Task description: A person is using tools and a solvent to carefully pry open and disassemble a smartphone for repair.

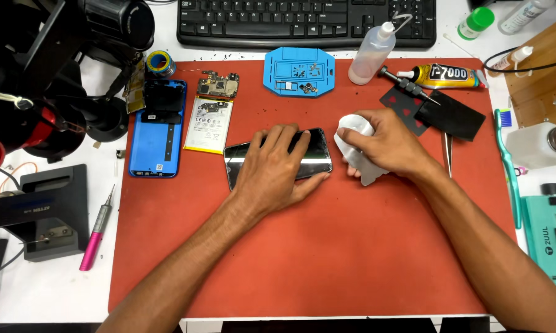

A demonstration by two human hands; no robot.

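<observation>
A black phone screen (318, 157) lies flat in the middle of the red work mat (327, 253). My left hand (272, 176) presses down on it with fingers spread, covering most of the glass. Just to the right, my right hand (386, 145) is closed on a crumpled white cloth (355, 129), which touches the mat beside the screen's right end.
A blue phone back cover (156, 132), a white battery (208, 125) and a small circuit board (218, 84) lie at the mat's left. Behind are a blue parts tray (299, 71), a squeeze bottle (372, 54), a glue tube (444, 76) and a keyboard (302, 21). Tweezers (449, 154) lie at right.
</observation>
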